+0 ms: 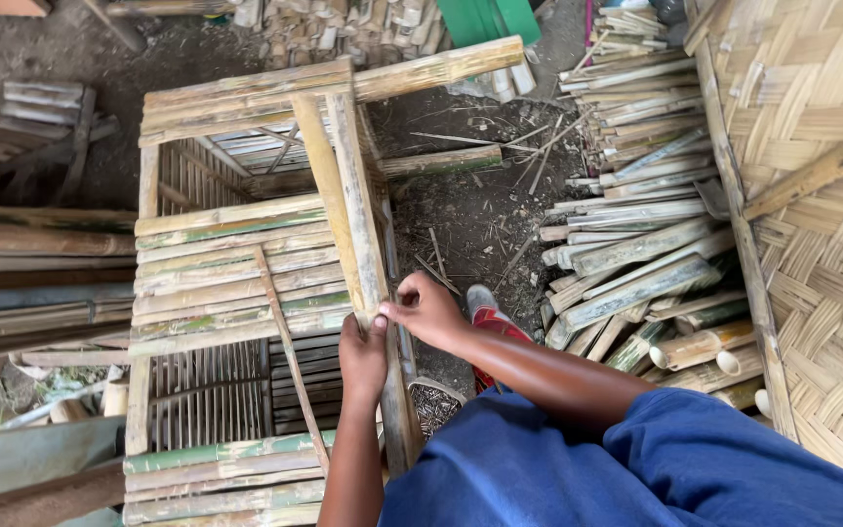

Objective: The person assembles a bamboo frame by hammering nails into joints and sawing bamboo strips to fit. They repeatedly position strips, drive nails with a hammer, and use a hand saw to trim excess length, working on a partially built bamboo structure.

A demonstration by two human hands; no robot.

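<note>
Head view: bamboo frame point(236, 283) fills the 9 o'clock side. Its split bamboo slat point(353, 210) runs toward 12 from both hands; left hand point(363, 353) grips the near end, right hand point(428, 310) pinches it, forearms angled from 5.

I saw split pale bamboo slats point(636, 234) piled right of the slatted bamboo frame point(236, 283), a woven bamboo mat point(822, 244) beyond.

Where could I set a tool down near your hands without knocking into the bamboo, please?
Bare dirt ground lies between the bamboo frame and the pile of split bamboo, beyond the right hand. It is crowded under the left hand, where slats fill the frame, and at the pile beside the woven mat.
</note>
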